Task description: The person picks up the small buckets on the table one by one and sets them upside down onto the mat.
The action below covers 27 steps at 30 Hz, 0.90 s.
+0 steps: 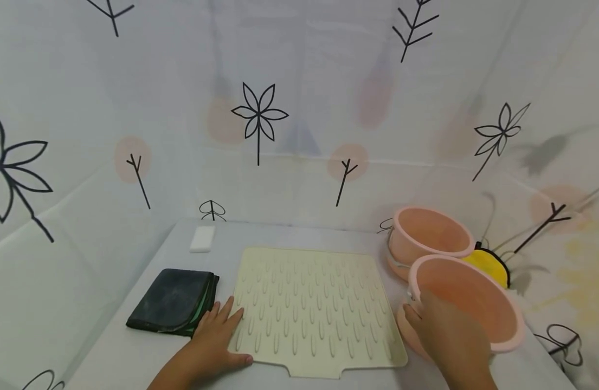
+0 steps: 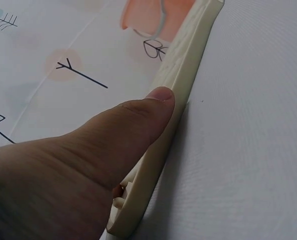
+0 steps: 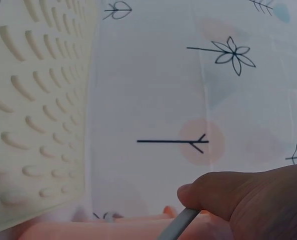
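Note:
My left hand (image 1: 213, 338) rests at the front left corner of a cream board (image 1: 319, 303) with rows of raised oval bumps. Its fingers are spread, and the thumb (image 2: 156, 112) lies against the board's raised edge. On the right, my right hand (image 1: 450, 336) is at the left side of the nearer pink bucket (image 1: 415, 271). The right wrist view has its thumb (image 3: 208, 192) bent over the bucket's grey handle (image 3: 178, 226). The other right-hand fingers are mostly hidden.
A second pink bucket (image 1: 401, 241) stands behind the nearer one, beside a yellow round object (image 1: 489, 266) with a black edge. Left of the board lies a folded dark cloth-like item (image 1: 174, 298) with green inside. A small white block (image 1: 203, 239) sits behind it. A patterned sheet (image 1: 299, 184) hangs behind the table.

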Motion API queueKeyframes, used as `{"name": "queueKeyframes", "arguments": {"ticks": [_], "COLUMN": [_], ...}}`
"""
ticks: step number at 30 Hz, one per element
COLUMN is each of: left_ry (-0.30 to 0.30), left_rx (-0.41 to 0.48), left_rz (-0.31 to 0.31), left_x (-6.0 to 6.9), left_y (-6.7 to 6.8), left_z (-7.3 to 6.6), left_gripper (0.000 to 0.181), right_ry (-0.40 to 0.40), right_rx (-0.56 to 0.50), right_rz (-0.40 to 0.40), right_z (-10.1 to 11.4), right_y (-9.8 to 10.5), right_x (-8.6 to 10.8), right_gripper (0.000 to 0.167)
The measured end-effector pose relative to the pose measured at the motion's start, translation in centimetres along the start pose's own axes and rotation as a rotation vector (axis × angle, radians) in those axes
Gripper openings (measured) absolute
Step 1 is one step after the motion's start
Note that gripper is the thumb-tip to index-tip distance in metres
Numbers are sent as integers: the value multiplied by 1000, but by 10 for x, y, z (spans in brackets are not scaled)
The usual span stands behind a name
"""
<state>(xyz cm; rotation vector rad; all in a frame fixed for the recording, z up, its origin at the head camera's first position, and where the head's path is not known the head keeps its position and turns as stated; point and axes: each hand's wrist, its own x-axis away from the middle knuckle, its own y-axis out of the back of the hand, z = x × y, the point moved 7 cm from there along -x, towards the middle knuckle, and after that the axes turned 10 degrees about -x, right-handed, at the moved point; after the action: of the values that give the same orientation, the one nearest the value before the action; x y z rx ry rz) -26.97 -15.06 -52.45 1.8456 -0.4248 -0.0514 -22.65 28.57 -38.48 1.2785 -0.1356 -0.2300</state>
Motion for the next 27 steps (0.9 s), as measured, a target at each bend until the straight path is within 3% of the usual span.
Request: {"name": "queueKeyframes", "arguments": {"ticks": [9,17,27], "left_ry": [12,12,10], "left_rx": [17,9,-3], "left_rz": [8,-1,-1], "left_x": [3,3,3], "left_y": [3,4,5], "left_z": [-4,-4,-4], "left_gripper": [116,115,114], "right_ry": [-12,77,101], "right_rx": [-53,-115,-110], "right_rz": [-4,-195,-260], "right_z": [-10,-11,-8], "right_y": [7,16,15], "right_x": [-1,8,12], "right_gripper": [41,49,48]}}
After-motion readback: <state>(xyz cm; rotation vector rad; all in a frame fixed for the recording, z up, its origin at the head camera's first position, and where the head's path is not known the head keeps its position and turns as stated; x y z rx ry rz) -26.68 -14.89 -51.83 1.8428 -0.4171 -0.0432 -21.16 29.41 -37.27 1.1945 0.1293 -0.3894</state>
